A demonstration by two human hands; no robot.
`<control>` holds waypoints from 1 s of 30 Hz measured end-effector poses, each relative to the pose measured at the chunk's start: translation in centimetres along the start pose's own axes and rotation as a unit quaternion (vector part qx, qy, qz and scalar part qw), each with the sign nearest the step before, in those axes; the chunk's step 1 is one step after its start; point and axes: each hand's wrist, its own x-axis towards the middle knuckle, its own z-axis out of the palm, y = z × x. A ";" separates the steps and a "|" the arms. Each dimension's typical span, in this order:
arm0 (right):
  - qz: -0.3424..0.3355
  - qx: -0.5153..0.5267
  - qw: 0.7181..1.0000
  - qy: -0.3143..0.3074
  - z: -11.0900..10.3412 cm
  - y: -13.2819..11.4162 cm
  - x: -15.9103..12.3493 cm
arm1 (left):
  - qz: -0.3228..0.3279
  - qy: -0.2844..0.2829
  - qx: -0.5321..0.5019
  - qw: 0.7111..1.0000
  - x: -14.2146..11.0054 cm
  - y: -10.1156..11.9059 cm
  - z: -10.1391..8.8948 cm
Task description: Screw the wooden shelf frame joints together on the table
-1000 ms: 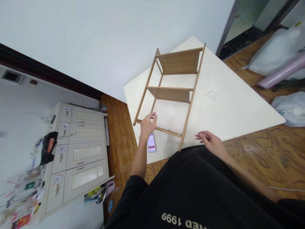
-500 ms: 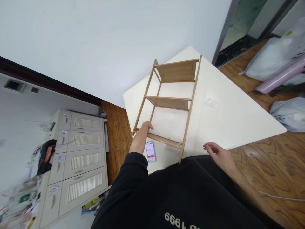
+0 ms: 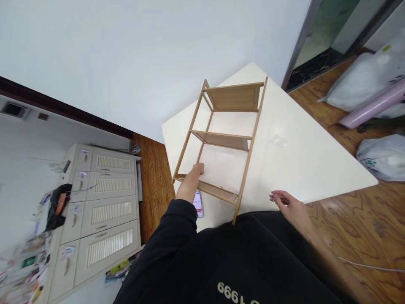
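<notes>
A light wooden shelf rack (image 3: 251, 145) with three levels lies or leans on the white table (image 3: 303, 156); I cannot tell which. My left hand (image 3: 198, 169) reaches over its lowest board (image 3: 217, 190) with fingers curled closed at the slim rear post (image 3: 200, 154), and seems to grip it. A thin small piece (image 3: 221, 187) sits on that board. Over the table's near edge, to the right of the rack, my right hand (image 3: 288, 204) pinches something tiny and shiny between thumb and fingertips. Its kind is too small to make out.
A phone (image 3: 198, 204) lies beside my left forearm, partly covered. A clear plastic bag (image 3: 278, 141) is on the table's right part. White cabinets (image 3: 107, 190) stand at left; white bags (image 3: 384, 156) and a pink roll (image 3: 373, 103) are on the floor at right.
My left hand has moved slightly up and its fingers have closed at the rear post. The rack's lower end has shifted slightly left and down. My right hand keeps its pinch.
</notes>
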 end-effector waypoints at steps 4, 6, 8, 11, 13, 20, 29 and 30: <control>-0.020 0.052 0.997 -0.045 0.5 -1.1 0.8 | 0.000 -0.054 -0.046 0.997 -0.1 1.5 -1.4; -0.026 0.072 0.995 -0.059 0.8 -1.7 1.3 | 0.031 -0.043 -0.083 0.995 -1.1 2.2 -2.1; -0.030 0.097 0.992 -0.071 1.1 -2.4 1.8 | 0.075 -0.015 -0.125 0.989 -3.0 2.8 -2.6; -0.034 0.147 0.983 -0.105 1.5 -3.5 2.9 | 0.152 0.044 -0.191 0.969 -6.9 4.0 -2.7; -0.032 0.179 0.975 -0.130 1.5 -4.4 3.8 | 0.234 0.141 -0.256 0.927 -9.7 5.3 -2.3; -0.055 0.214 0.952 -0.210 -0.4 -8.0 6.7 | 0.289 0.270 -0.428 0.812 -14.0 13.6 -0.3; -0.157 0.064 0.938 -0.303 -6.8 -10.2 10.6 | 0.247 0.350 -0.437 0.791 -12.3 22.2 -0.8; -0.162 0.057 0.935 -0.311 -7.2 -10.2 11.1 | 0.241 0.356 -0.430 0.794 -12.3 22.6 -0.9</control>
